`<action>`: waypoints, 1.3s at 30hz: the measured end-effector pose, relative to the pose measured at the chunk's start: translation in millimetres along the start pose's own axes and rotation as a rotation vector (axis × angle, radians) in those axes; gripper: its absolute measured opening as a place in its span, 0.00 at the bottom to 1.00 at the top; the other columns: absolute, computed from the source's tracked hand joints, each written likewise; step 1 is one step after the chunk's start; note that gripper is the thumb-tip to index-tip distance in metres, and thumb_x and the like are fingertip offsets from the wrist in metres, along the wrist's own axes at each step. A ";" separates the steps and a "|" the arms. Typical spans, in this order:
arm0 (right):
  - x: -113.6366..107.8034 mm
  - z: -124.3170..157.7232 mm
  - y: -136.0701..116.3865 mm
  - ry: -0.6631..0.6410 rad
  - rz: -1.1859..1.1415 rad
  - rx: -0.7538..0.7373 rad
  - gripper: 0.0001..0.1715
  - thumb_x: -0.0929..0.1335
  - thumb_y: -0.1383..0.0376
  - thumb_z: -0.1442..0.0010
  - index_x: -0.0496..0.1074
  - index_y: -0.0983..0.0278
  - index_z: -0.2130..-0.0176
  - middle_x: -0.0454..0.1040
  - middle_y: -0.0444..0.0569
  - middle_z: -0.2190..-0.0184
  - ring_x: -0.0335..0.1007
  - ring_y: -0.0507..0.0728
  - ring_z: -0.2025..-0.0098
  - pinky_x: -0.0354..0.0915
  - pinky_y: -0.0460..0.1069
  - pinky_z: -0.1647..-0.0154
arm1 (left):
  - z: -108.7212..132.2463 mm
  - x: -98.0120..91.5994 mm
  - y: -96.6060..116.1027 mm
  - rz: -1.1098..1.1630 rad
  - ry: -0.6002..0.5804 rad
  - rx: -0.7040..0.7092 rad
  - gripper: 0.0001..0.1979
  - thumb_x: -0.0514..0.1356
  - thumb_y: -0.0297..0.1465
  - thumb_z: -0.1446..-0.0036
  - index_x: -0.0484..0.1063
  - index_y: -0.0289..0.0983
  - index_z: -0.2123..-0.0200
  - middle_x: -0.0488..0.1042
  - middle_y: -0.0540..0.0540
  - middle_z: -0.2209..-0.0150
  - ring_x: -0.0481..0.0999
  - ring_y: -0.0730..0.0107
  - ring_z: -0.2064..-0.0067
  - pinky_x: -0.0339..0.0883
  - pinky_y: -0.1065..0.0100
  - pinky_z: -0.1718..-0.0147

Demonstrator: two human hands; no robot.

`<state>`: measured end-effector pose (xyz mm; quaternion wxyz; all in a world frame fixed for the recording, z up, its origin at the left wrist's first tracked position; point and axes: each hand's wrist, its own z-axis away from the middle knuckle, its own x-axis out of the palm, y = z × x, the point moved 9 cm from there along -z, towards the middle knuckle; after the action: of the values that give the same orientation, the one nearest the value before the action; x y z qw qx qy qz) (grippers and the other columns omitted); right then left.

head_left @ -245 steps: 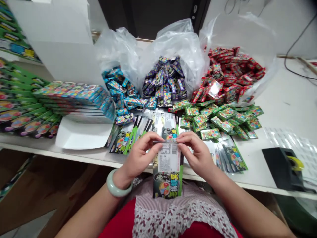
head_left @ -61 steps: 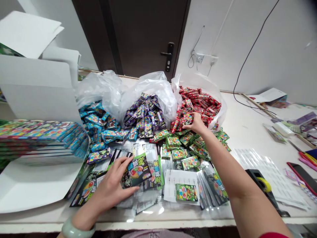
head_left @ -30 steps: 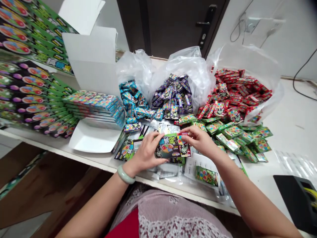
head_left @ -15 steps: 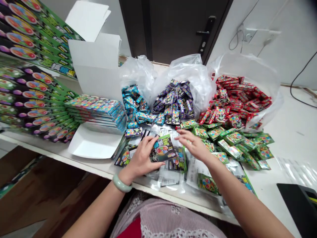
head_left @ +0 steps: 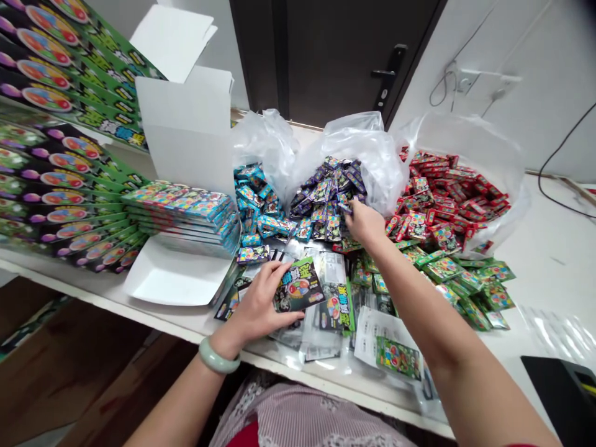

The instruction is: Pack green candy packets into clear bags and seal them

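Note:
My left hand (head_left: 256, 307), with a pale green bangle at the wrist, holds a black and green printed packet (head_left: 302, 287) between thumb and fingers. Reaching forward, my right hand (head_left: 365, 222) pinches a small purple packet (head_left: 344, 208) at the edge of a purple packet pile (head_left: 321, 186). Blue packets (head_left: 251, 192) lie to the left of that pile, red ones (head_left: 460, 192) to the right. Green packets (head_left: 447, 270) are spread nearer, partly behind my right forearm. Below my hands lie clear plastic sleeves (head_left: 321, 344) and another black and green packet (head_left: 333, 310).
Clear plastic bags (head_left: 367, 136) stand around the piles. At left are an open white box (head_left: 177, 273), stacked blue display boxes (head_left: 181, 202) and fanned printed cards (head_left: 69, 198). A black object (head_left: 554, 391) sits at the right. The table edge (head_left: 274, 366) runs close to me.
My right hand has moved forward from above the sleeves to the purple pile and closed on a small packet. My left hand keeps its packet, shifted slightly left.

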<state>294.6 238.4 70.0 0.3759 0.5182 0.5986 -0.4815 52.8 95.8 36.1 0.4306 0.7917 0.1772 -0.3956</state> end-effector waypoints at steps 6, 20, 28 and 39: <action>5.9 39.3 47.6 -0.043 -0.893 0.188 0.23 0.68 0.53 0.45 0.75 0.67 0.56 0.78 0.52 0.65 0.71 0.57 0.67 0.65 0.50 0.66 | 3.1 -14.7 -8.2 -0.021 0.059 -0.012 0.45 0.69 0.41 0.52 0.49 0.43 0.36 0.58 0.39 0.46 0.64 0.49 0.43 0.63 0.46 0.43; 28.4 119.5 4.3 -0.145 -0.775 -0.215 0.09 0.66 0.68 0.44 0.72 0.63 0.61 0.73 0.51 0.58 0.72 0.57 0.56 0.69 0.53 0.56 | 17.0 -18.8 -4.7 -0.092 0.070 -0.038 0.43 0.68 0.41 0.52 0.53 0.40 0.37 0.59 0.39 0.47 0.65 0.50 0.44 0.63 0.51 0.43; 43.2 148.6 -12.1 -0.196 -0.485 -0.351 0.19 0.62 0.72 0.40 0.72 0.62 0.51 0.71 0.57 0.47 0.67 0.62 0.44 0.63 0.59 0.45 | 22.1 -18.1 -10.4 -0.109 0.066 -0.061 0.44 0.69 0.42 0.53 0.53 0.40 0.37 0.60 0.39 0.47 0.65 0.49 0.44 0.63 0.50 0.43; 14.7 142.9 -34.7 -0.070 -0.442 -0.284 0.38 0.71 0.59 0.49 0.61 0.64 0.41 0.69 0.60 0.46 0.65 0.67 0.44 0.62 0.63 0.44 | 21.2 -13.1 -10.1 -0.095 0.000 -0.037 0.46 0.70 0.42 0.54 0.53 0.41 0.36 0.60 0.38 0.45 0.64 0.48 0.43 0.63 0.49 0.44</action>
<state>250.8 104.1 26.2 0.3510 0.3000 0.7455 -0.4807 28.3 84.9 34.1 0.4258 0.7744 0.2217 -0.4122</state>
